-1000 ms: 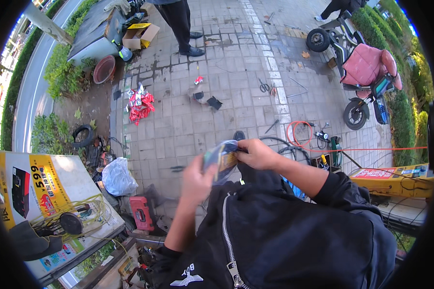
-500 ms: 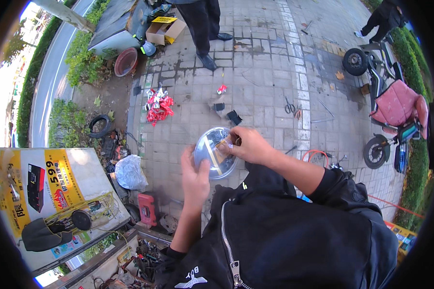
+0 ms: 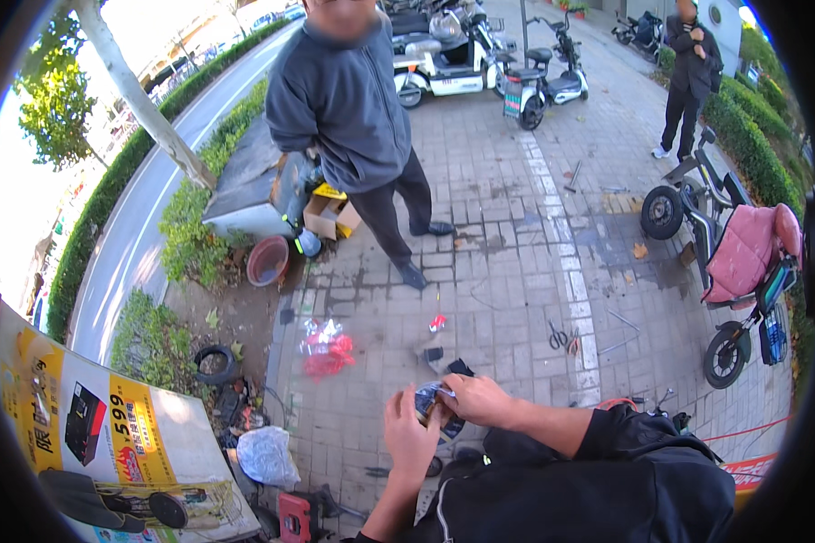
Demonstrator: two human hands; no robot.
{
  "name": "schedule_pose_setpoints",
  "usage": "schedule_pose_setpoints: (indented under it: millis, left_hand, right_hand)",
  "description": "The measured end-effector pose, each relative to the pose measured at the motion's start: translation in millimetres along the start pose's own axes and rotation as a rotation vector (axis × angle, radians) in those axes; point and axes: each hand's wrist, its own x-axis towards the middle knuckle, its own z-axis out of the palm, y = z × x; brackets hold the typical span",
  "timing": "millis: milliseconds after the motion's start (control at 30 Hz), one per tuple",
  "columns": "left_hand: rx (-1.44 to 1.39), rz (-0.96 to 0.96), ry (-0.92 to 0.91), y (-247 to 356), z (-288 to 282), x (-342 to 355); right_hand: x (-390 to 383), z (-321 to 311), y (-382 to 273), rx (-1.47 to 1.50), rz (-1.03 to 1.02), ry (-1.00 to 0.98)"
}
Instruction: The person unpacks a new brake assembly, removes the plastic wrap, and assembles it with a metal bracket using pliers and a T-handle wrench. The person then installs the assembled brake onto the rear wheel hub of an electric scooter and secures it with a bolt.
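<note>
Between my hands is a round, shiny object (image 3: 428, 407), glassy and bluish with dark parts; its exact kind I cannot make out. My left hand (image 3: 409, 439) closes on its near left side, the thumb pointing toward its middle. My right hand (image 3: 476, 400) pinches at its far right edge, where a pale strip shows by the fingertips. The fingers cover much of the object. Just beyond my hands, small black pieces (image 3: 462, 367) lie on the paving.
Crumpled red and silver wrapping (image 3: 329, 353) lies ahead on the left. A person (image 3: 349, 127) stands beyond it, another (image 3: 691, 77) farther right. Scissors (image 3: 560, 336) lie on the paving. A scooter with a pink cover (image 3: 745, 253) stands at right. A red case (image 3: 296, 518) is near left.
My view has tilted up, so the scene sits lower and more of both people shows. Both hands stay on the round object, which looks more covered and turned edge-on.
</note>
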Motion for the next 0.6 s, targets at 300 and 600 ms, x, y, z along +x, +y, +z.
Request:
schedule_pose_setpoints:
  millis: [300,600]
  left_hand:
    - [0.026,-0.031,0.040,-22.8,6.3,19.7]
    - [-0.161,-0.594,-0.056,-62.3,97.7,94.5]
  right_hand:
    - [7.5,27.5,-5.0,0.190,0.025,0.294]
    - [66.7,27.5,62.7,0.366,0.057,0.080]
